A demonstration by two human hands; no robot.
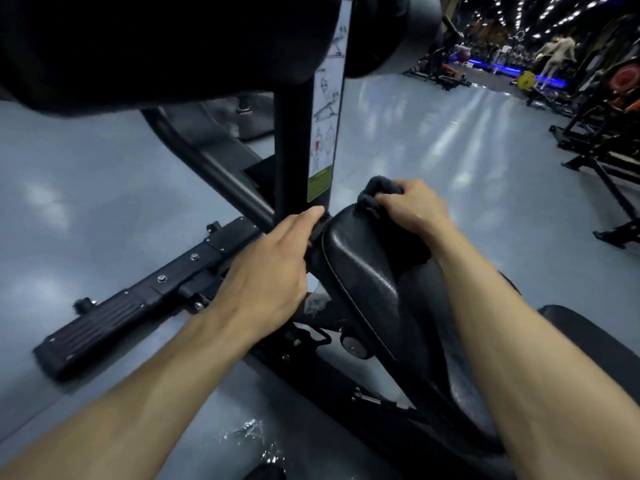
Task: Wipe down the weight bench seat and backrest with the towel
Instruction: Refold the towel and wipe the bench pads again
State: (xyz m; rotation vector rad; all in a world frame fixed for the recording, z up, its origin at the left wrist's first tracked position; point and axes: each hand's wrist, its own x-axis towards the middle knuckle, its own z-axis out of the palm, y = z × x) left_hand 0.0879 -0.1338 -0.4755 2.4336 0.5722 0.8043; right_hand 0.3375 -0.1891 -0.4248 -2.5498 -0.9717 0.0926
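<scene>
Head view, looking down along both my bare forearms. A black padded seat (pixel 360 271) sits at centre frame; its long axis runs from the lower right toward the upper left, and its narrow rounded end points away from me, toward a black upright post (pixel 294 150). The pad is tilted, its far end higher than the near one. My right hand (pixel 412 206) curls over that far end and grips a dark bunched towel (pixel 375 192), which lies on the top edge of the seat, just right of the post. My left hand (pixel 266 268) rests against the left side of the seat, fingers held together and bent round the pad's edge, thumb tip reaching up to touch the base of the post; whether it also pinches a fold of towel I cannot tell. A white instruction label (pixel 327 116) with exercise drawings and a green band runs down the post's right face. A large black pad (pixel 156 43) fills the upper left, blurred and close to the lens. A black base rail (pixel 138 299) with a ribbed foot plate extends across the grey floor (pixel 69 202) to the lower left. Other gym machines (pixel 602 126) stand well apart at the right, under rows of ceiling lights.
</scene>
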